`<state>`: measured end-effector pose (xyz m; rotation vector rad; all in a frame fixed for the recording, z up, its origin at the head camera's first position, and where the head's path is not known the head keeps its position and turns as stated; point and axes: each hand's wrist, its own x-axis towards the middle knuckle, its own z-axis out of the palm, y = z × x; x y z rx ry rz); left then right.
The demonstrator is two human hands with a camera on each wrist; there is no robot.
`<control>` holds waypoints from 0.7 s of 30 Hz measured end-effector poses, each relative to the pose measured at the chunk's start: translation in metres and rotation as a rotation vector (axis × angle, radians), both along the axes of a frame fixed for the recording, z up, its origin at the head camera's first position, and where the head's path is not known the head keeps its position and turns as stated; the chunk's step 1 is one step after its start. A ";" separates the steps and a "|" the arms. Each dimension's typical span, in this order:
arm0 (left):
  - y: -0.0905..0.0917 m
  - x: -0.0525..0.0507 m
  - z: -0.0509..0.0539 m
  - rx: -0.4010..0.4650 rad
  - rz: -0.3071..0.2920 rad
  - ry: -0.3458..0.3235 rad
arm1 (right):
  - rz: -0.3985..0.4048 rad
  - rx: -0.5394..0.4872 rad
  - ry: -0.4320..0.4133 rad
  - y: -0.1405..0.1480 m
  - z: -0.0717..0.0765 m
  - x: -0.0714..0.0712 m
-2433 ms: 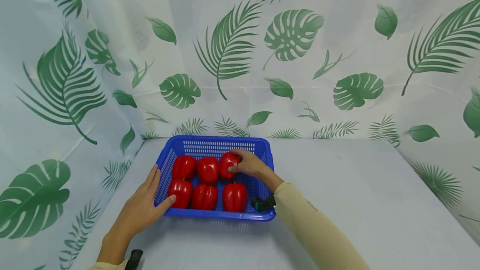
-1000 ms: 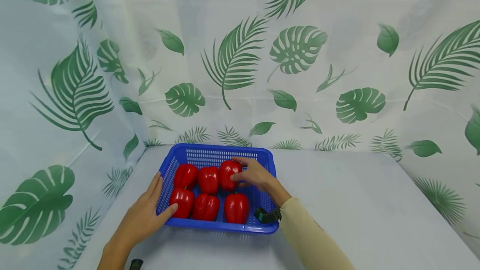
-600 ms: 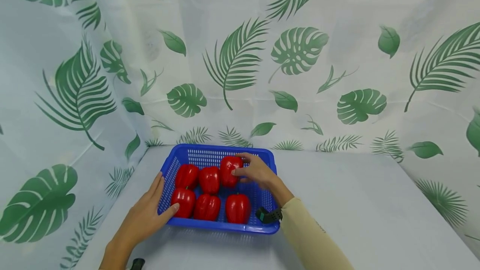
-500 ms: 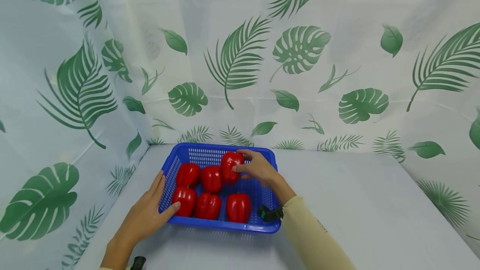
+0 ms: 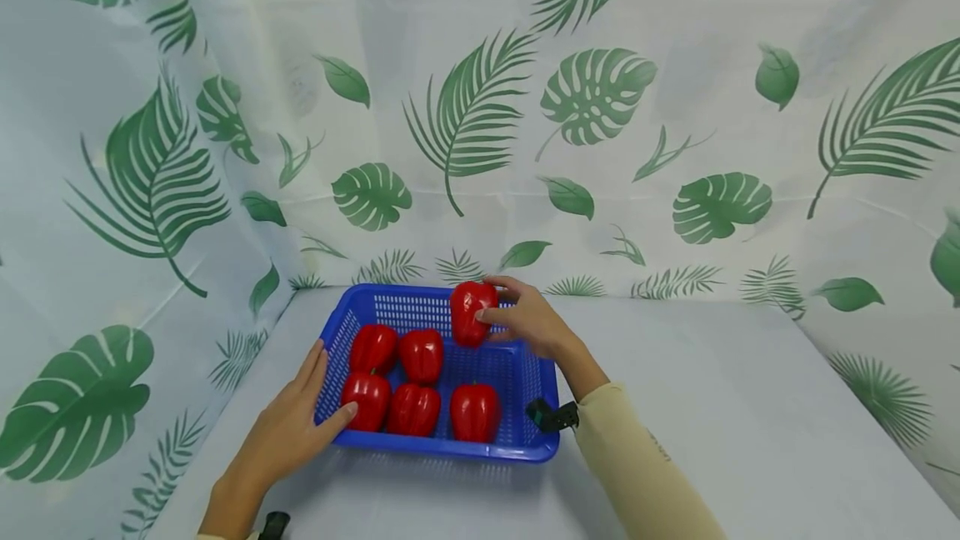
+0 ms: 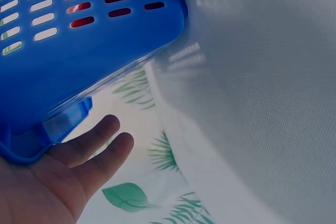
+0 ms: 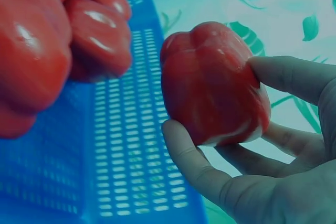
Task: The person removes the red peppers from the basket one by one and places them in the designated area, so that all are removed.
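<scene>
Left grip [image 5: 288,427] released, fingers straight along the left side of blue basket [image 5: 487,365]. Five red peppers [image 5: 422,355] inside. Sixth pepper [image 5: 471,315] raised over basket's back right, pinched by right grip [image 5: 528,319]. Desk [image 5: 675,407] beneath.

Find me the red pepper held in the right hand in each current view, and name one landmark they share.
Head: held pepper near the middle, below centre, in the right hand.
Left wrist: not identifiable; only red patches show through slots.
Right wrist: slightly right of centre, between fingers.
Shared landmark: the blue basket, visible in all three.
</scene>
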<state>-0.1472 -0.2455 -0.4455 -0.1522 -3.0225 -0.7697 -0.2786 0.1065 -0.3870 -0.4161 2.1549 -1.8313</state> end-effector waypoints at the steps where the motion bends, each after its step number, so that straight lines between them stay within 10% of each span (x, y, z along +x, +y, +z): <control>1: 0.000 0.000 0.000 0.002 -0.001 -0.002 | -0.001 0.003 0.009 0.002 0.002 0.000; 21: 0.000 0.000 0.001 0.010 -0.004 -0.001 | -0.042 0.063 0.121 0.057 0.035 0.012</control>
